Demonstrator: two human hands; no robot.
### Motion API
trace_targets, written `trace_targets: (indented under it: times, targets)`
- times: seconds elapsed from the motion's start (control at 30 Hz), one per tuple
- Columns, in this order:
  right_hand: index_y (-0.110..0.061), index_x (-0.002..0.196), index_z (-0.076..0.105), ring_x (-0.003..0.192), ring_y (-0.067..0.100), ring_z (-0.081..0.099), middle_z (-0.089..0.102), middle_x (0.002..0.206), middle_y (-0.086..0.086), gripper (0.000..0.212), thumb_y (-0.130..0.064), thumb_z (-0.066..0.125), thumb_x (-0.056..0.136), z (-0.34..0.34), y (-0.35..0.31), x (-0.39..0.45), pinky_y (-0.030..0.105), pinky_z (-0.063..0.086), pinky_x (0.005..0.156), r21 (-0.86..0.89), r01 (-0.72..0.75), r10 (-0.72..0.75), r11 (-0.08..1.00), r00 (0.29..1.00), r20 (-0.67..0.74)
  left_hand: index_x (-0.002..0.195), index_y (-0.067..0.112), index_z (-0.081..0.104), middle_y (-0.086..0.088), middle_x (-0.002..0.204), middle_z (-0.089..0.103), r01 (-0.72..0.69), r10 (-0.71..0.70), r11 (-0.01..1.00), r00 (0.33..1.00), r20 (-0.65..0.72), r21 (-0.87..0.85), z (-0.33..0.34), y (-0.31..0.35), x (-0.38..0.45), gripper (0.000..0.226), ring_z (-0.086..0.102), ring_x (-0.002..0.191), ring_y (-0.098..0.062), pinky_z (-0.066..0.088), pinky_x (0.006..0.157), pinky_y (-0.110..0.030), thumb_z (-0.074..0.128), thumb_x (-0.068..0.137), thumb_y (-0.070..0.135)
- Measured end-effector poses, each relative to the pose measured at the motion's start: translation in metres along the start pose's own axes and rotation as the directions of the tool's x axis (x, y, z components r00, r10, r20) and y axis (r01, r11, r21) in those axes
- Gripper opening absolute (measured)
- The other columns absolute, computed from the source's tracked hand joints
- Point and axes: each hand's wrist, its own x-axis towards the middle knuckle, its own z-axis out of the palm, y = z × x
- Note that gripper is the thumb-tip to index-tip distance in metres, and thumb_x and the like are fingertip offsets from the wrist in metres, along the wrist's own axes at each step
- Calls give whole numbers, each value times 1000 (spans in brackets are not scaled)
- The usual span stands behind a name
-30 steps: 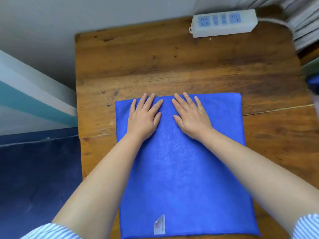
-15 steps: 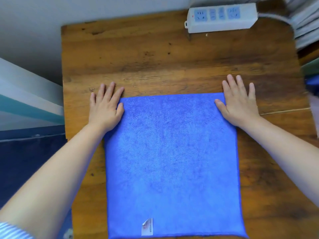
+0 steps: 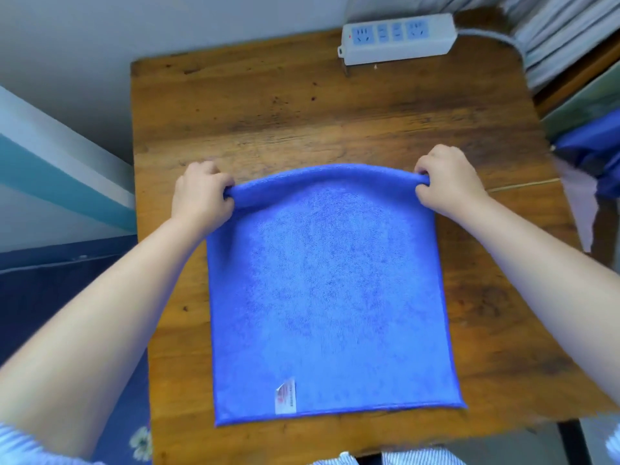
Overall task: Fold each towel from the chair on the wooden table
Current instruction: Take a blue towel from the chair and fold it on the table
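Fingers of both hands are curled tight around the far edge of one blue towel [image 3: 330, 290]. Left hand [image 3: 200, 196] pinches the far left corner, right hand [image 3: 446, 181] pinches the far right corner, each with the cloth bunched between thumb and fingers. That far edge is lifted off the wood and arches up between the two fists, while the rest of the towel lies flat on the wooden table [image 3: 268, 105], its near edge running close to the table's near side. One small white label [image 3: 286, 396] sits on the towel near the near left corner.

One white power strip [image 3: 397, 38] lies at the far edge of the table, well apart from the towel, with a grey cord [image 3: 493, 36] leaving its right end. Off the table's right side, more blue cloth [image 3: 593, 152] is bunched up; how many pieces it holds cannot be told. Two striped sleeves show at the bottom corners, and both forearms are bare.
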Motion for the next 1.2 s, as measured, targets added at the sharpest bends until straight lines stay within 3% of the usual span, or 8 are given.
trace_targets:
  times: [0.2, 0.4, 0.53, 0.63, 0.8, 0.9, 1.03, 1.2]
  targets:
    - [10, 77, 61, 85, 40, 55, 60, 84, 29, 12, 14, 55, 67, -4, 4, -83, 32, 30, 68, 153, 52, -23, 987, 982, -189, 75, -7, 61, -25, 74, 60, -235, 213, 957, 967, -137, -172, -11, -3, -81, 15, 57, 77, -40, 42, 65, -38, 49, 67, -5]
    - [11, 69, 61, 82, 43, 60, 64, 78, 29, 21, 25, 54, 56, 7, -1, -181, 41, 46, 76, 230, 160, -118, 960, 975, -186, 63, -8, 60, -20, 60, 61, -465, 446, 876, 882, -149, -126, -8, -4, -176, 32, 60, 54, -34, 33, 56, -29, 35, 67, 11]
    - [10, 71, 61, 90, 41, 63, 66, 85, 29, 25, 28, 52, 57, 30, 1, -223, 0, 34, 79, 347, 109, -40, 932, 979, -200, 62, -7, 60, -18, 58, 60, -481, 465, 869, 875, -136, -119, 9, -6, -222, 30, 58, 50, -32, 31, 55, -30, 35, 68, 9]
    - [8, 71, 60, 96, 39, 63, 66, 87, 28, 26, 28, 50, 58, 45, 5, -246, -6, 31, 79, 407, 87, -5, 909, 980, -197, 61, -6, 60, -17, 59, 61, -461, 445, 872, 887, -125, -165, 26, -6, -245, 29, 57, 50, -32, 42, 49, -31, 34, 66, 6]
    - [9, 70, 60, 98, 40, 62, 65, 90, 29, 25, 29, 50, 58, 68, 8, -269, -3, 33, 83, 375, 97, -24, 922, 981, -194, 60, -6, 60, -17, 61, 63, -473, 462, 871, 881, -102, -136, 46, -4, -266, 29, 57, 50, -32, 47, 44, -34, 34, 67, 6]
    - [11, 69, 60, 97, 43, 62, 65, 90, 31, 23, 29, 51, 57, 80, 6, -271, 24, 42, 83, 335, 118, -51, 935, 978, -203, 60, -6, 60, -18, 62, 63, -471, 463, 875, 882, -89, -111, 54, -3, -270, 29, 58, 50, -32, 48, 44, -34, 35, 66, 7]
    - [10, 66, 58, 96, 44, 62, 65, 88, 31, 23, 29, 51, 55, 87, 8, -275, 14, 37, 79, 336, 143, -60, 931, 967, -247, 62, -7, 60, -20, 65, 63, -433, 424, 895, 901, -92, -107, 58, -5, -277, 28, 58, 53, -34, 49, 46, -36, 36, 68, 7]
    - [9, 64, 56, 98, 45, 61, 65, 89, 30, 21, 28, 52, 55, 96, 11, -285, 32, 42, 80, 312, 160, -82, 936, 965, -251, 61, -7, 59, -19, 65, 63, -430, 422, 899, 901, -97, -83, 62, -5, -283, 27, 59, 53, -34, 50, 46, -34, 37, 68, 6]
